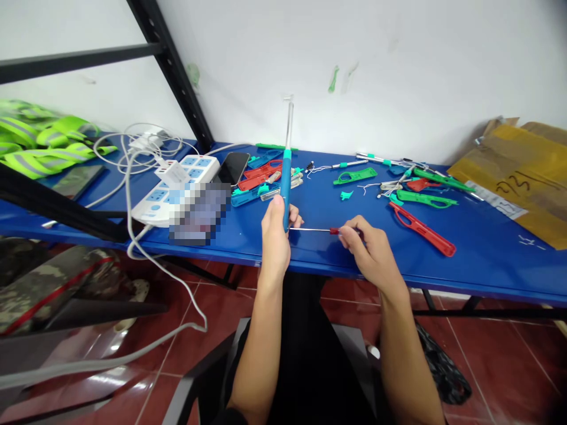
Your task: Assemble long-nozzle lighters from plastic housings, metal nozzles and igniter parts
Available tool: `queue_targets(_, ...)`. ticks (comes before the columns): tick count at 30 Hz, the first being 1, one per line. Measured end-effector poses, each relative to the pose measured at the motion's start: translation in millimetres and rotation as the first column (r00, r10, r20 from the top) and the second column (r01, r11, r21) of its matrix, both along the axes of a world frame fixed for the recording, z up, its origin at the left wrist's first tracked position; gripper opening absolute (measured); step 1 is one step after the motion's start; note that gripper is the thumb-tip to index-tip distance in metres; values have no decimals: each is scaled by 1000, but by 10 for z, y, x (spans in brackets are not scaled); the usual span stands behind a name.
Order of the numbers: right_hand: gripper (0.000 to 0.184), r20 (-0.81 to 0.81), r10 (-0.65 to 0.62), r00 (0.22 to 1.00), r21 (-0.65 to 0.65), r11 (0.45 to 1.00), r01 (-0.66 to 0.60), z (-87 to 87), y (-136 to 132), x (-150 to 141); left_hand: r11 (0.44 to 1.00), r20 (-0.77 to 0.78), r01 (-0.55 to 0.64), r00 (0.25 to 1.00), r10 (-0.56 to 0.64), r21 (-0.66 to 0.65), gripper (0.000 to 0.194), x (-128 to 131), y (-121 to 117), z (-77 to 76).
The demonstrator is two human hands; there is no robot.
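Note:
My left hand (277, 227) is closed around the blue handle of a long-necked lighter (287, 171), which stands upright with its metal tube pointing up. My right hand (370, 248) grips a screwdriver (334, 231) by its red handle. The thin shaft runs left, and its tip meets the side of the lighter's handle near my left fingers; the exact contact point is too small to make out. Beyond my right hand lie a red handle shell (423, 230), a green handle shell (354, 176) and a small teal trigger piece (346, 195).
More shells, metal tubes and wired parts lie on the blue table (328, 254). A white power strip (155, 203) with tangled cables and a phone (233, 168) are to the left. A cardboard box (518, 171) stands right. A black metal post (177, 77) rises at the left.

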State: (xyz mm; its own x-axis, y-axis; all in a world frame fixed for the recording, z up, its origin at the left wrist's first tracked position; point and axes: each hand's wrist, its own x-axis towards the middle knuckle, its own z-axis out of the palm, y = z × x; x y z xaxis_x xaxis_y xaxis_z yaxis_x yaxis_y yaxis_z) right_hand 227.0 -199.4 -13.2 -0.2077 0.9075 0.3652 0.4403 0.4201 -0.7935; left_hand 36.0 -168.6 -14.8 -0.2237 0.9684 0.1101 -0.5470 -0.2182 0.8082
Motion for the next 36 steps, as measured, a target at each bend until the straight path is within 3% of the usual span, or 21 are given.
queue_targets(3,46,44,-36,998,-12,999,36,-4,6,-10,1000,-6,2,1000,-2,-1,58,1,-2,10)
queue_targets(6,25,-63,26,998,-14,1000,-27,-43,-4,-10,1000,0,10,1000,-10,-1,58,-5,0,20)
queue_targets(9,21,-155,90,984,10,996,-89,-63,-16,-8,1000,19,30,999,-30,-3,56,-13,0,25)
queue_targets(11,23,-106,37,994,36,999,-33,-54,-12,-11,999,34,38,999,-38,1,55,-16,-7,31)
queue_targets(14,43,19,-49,999,64,997,48,-38,7,-21,999,43,45,998,-45,3,55,-15,-16,43)
queue_targets(21,21,-43,41,998,48,998,-39,-37,3,-9,999,39,42,998,-42,8,53,-18,-11,52)
queue_targets(25,43,86,-63,994,71,996,57,-22,19,-15,998,48,56,997,-56,2,52,-27,-21,53)
queue_targets(29,22,0,-2,1000,56,998,2,-41,12,-58,999,47,44,998,-44,0,50,-33,-24,51)
queue_targets(32,18,-97,78,992,117,991,-67,-57,-14,-72,999,19,44,999,-44,-1,49,-24,-18,41)
queue_targets(34,11,-77,25,997,190,982,-10,-57,-19,-66,999,-11,51,999,-51,-5,52,-12,-17,31)
queue_targets(36,19,-23,-76,997,245,966,79,-48,-11,-56,998,-43,60,997,-60,-6,55,-2,-19,20)
